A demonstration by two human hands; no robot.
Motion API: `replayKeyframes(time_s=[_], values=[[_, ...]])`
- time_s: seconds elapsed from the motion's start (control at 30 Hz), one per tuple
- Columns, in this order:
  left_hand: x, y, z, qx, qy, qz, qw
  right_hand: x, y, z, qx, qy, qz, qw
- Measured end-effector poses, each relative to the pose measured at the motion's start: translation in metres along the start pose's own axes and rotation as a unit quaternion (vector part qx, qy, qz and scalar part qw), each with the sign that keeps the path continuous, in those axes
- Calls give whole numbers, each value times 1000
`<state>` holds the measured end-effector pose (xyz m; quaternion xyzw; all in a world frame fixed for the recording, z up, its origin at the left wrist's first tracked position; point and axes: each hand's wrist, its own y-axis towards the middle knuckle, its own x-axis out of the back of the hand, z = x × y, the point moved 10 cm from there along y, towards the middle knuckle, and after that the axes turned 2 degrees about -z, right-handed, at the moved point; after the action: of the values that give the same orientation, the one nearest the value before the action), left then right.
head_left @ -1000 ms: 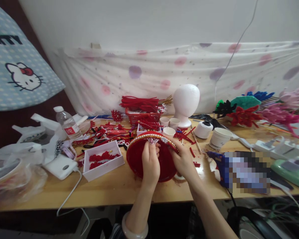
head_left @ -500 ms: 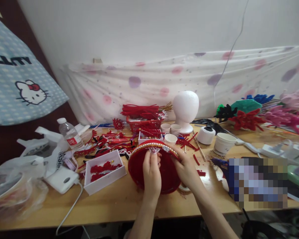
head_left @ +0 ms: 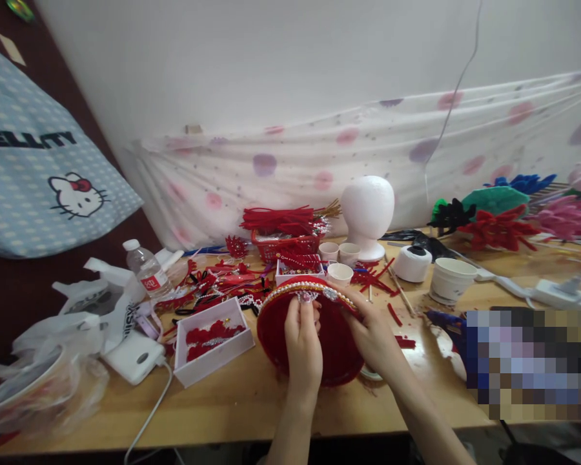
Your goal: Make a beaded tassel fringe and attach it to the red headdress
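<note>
A round red piece (head_left: 275, 336) with a hollow, deep-red side facing me is held up over the front of the table. Pearls and a gold band (head_left: 290, 285) run along its upper edge. My left hand (head_left: 304, 342) pinches a small pinkish-silver ornament (head_left: 306, 296) at that edge, thumb and fingers closed together. On the right side of the rim, my right hand (head_left: 375, 329) grips the red piece near a silvery ornament (head_left: 330, 294); some of its fingers are hidden behind the edge.
A white box (head_left: 213, 349) with red pieces lies left of my hands. Behind stand a red basket (head_left: 288, 247), a white foam head (head_left: 368, 210) and paper cups (head_left: 339, 274). A bottle (head_left: 148, 271), a thread spool (head_left: 413, 263) and a white pot (head_left: 451, 281) stand around.
The view has shifted, so the table and objects appear slightly further right and mostly a little lower. Both hands keep their hold on the red piece, with little visible change.
</note>
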<state>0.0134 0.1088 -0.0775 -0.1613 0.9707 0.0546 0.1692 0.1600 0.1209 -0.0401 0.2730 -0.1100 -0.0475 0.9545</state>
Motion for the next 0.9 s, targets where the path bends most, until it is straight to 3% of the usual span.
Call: replayKeyframes(time_s=[0.9], values=[[-11, 6, 5, 19, -96, 31, 995, 2, -2, 0, 4, -19, -4, 1000]])
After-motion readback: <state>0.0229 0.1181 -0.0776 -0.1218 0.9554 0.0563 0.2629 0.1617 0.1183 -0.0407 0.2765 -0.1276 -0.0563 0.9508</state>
